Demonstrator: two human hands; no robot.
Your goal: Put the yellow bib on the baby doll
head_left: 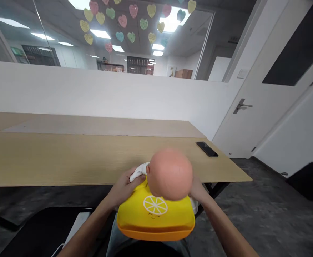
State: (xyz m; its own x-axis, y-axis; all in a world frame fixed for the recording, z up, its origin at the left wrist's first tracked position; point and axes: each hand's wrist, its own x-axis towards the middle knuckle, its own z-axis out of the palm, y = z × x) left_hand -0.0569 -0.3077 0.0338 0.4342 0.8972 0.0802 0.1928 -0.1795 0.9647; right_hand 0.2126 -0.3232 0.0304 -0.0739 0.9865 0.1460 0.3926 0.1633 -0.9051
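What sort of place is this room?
It looks like an office or training room: a long wooden desk with a phone on it, a glass partition hung with paper hearts, and a white door with a lever handle.

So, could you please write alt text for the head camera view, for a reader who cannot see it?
A person's left hand grips a white item beside the head of a bald baby doll, with the right hand at its other side. The doll wears a yellow bib printed with a lemon slice. A black smartphone lies on the light wood table beyond.
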